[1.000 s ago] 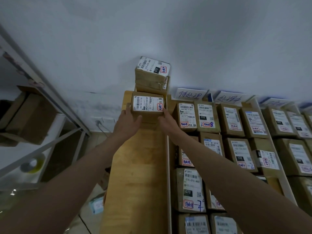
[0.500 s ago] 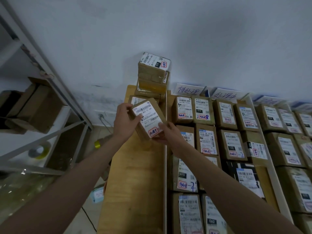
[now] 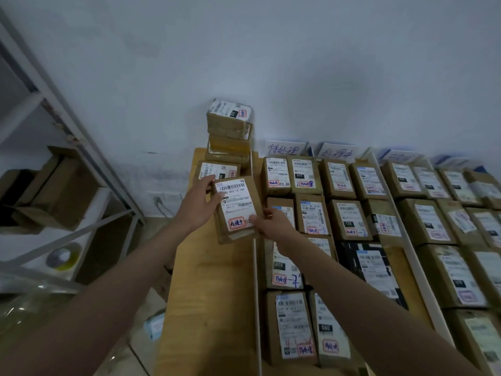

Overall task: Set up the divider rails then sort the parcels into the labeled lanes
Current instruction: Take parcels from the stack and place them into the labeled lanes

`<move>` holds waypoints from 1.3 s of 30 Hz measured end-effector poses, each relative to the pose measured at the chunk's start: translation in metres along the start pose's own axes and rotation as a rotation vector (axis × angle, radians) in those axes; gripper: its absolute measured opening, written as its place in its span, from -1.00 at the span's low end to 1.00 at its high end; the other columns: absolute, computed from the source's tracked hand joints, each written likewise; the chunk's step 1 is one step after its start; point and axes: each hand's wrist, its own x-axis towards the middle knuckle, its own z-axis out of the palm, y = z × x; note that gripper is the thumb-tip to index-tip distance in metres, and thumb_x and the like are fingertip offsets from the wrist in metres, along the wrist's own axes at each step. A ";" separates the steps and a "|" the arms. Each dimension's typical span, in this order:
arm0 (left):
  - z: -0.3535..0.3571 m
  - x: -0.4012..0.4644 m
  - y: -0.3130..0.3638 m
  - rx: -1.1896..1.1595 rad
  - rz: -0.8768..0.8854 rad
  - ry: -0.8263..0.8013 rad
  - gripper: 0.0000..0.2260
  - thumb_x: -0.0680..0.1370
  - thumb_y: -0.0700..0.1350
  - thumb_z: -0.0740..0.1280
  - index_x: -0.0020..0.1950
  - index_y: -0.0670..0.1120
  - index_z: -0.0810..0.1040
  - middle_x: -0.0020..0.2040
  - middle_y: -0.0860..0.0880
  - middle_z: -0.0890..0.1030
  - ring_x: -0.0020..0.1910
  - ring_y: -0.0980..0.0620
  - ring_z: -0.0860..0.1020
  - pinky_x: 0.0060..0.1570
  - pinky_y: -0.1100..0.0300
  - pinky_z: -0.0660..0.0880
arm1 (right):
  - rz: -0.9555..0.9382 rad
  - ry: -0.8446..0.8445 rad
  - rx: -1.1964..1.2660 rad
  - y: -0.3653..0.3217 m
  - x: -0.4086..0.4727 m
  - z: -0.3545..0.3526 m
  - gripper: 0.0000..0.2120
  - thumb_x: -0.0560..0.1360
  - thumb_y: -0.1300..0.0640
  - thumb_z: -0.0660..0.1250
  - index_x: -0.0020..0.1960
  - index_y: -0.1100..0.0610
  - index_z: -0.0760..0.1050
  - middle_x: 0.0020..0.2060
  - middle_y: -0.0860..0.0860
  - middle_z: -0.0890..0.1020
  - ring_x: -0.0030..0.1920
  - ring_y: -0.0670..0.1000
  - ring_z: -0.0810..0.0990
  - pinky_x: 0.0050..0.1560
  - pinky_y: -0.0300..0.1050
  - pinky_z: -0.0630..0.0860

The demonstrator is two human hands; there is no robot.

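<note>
A brown cardboard parcel (image 3: 236, 208) with a white shipping label and a red-bordered stamp is lifted clear of the wooden table (image 3: 214, 289), label up and tilted, just left of the white divider rail (image 3: 255, 267). Behind it, against the wall, stands a stack of parcels (image 3: 229, 131), with one more parcel (image 3: 217, 170) lying at its foot. Right of the rail, sorted parcels (image 3: 311, 213) lie label-up in rows below handwritten lane cards (image 3: 283, 149). A second rail (image 3: 406, 234) lies farther right.
</note>
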 end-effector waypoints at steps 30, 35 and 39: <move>0.169 -0.102 0.132 0.783 0.312 -0.348 -0.47 0.67 0.16 0.07 0.51 -0.15 0.30 0.45 -0.12 0.38 0.38 -0.14 0.40 0.34 0.00 0.34 | -0.040 0.355 0.153 0.092 -0.124 -0.225 -0.81 0.62 0.06 0.30 0.13 0.15 0.55 -0.03 -0.02 0.66 -0.03 -0.06 0.61 -0.19 -0.23 0.46; 0.223 -0.120 0.160 0.784 0.299 -0.369 -0.47 0.66 0.16 0.09 0.52 -0.14 0.29 0.46 -0.12 0.38 0.37 -0.14 0.41 0.35 0.01 0.32 | -0.039 0.424 0.148 0.128 -0.133 -0.286 -0.79 0.60 0.03 0.32 0.14 0.14 0.56 -0.03 0.03 0.70 0.02 0.03 0.68 0.10 0.01 0.62; 0.272 -0.136 0.176 0.796 0.272 -0.395 -0.50 0.65 0.17 0.11 0.45 -0.13 0.35 0.40 -0.13 0.42 0.29 -0.14 0.46 0.30 -0.01 0.37 | -0.051 0.490 0.039 0.167 -0.139 -0.338 -0.72 0.60 0.03 0.31 0.20 0.19 0.55 0.02 0.06 0.69 0.06 0.06 0.67 0.13 0.04 0.61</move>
